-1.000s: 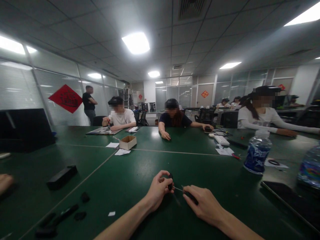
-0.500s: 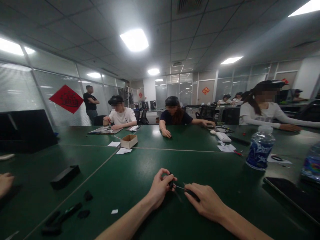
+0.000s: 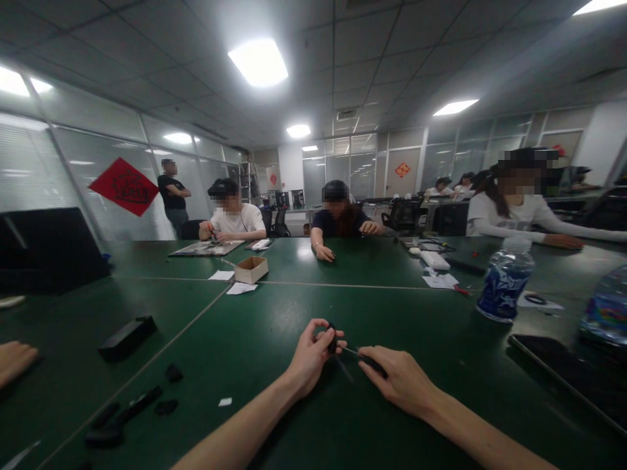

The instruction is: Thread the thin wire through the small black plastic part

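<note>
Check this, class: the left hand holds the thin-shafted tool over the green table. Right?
No: the head view shows the right hand holding the thin-shafted tool over the green table; the left hand holds a small black part.

A broad green worktop (image 3: 284,313) spreads across the room, divided by pale seams (image 3: 337,284). Framed glass partitions (image 3: 73,156) run along the left side, with blinds (image 3: 19,173) behind the nearest pane and a red diamond-shaped decoration (image 3: 125,187) on the glass. A ladder (image 3: 249,181) stands near a white column (image 3: 290,164) at the back. Farther right, a pale door (image 3: 414,179) bears a smaller orange-red diamond (image 3: 402,170). Dark office chairs (image 3: 401,215) sit beyond the worktop. Bright square panels (image 3: 259,62) light the grey tiled ceiling (image 3: 186,46), which also holds a vent (image 3: 347,115).
</note>
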`<state>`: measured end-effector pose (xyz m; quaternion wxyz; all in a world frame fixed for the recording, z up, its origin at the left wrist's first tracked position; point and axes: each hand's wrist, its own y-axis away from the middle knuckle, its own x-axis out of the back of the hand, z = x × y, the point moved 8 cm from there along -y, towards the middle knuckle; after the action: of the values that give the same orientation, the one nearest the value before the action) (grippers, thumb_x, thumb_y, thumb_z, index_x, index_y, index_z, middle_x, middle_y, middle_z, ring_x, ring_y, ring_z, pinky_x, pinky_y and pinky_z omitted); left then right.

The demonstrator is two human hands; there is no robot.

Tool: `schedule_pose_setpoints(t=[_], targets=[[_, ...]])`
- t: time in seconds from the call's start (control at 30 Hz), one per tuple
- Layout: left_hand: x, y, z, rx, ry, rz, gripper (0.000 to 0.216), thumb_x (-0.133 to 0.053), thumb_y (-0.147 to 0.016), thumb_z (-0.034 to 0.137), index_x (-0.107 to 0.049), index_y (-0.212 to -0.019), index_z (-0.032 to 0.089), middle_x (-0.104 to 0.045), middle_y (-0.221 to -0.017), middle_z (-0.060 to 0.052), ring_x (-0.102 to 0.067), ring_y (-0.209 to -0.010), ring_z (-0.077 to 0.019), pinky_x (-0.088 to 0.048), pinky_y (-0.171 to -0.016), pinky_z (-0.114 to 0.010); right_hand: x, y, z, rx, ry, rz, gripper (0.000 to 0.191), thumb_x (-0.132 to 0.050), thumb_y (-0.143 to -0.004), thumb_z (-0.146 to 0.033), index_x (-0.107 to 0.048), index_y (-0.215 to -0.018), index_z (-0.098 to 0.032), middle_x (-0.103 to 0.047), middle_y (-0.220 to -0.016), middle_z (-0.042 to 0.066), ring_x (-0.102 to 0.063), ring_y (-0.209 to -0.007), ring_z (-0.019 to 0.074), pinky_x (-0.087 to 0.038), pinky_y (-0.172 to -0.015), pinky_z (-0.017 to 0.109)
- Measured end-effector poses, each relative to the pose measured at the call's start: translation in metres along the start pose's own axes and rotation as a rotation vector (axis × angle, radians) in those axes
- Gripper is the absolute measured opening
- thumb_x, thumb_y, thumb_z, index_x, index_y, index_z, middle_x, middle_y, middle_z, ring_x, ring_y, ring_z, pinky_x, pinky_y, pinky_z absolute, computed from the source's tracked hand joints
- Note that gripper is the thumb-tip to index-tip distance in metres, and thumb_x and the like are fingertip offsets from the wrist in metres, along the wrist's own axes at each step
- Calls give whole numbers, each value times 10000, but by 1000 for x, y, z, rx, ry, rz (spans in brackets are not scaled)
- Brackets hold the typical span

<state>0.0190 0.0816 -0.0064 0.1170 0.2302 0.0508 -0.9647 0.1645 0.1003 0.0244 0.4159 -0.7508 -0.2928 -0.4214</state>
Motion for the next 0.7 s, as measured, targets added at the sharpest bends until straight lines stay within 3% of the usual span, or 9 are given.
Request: schedule_pose_setpoints(t=[0.7], targets=[[2,-1,-1,-8,-28,19,335,-751,-698,351,-527,-876,177,-688,-793,-47,-656,-721,-144,-477,-700,-253,2,0,-6,10,2,-104,289,-383,-932,-302,-614,-1069,-195,-649,-854,60,-598,-710,172,-462,-641,275]])
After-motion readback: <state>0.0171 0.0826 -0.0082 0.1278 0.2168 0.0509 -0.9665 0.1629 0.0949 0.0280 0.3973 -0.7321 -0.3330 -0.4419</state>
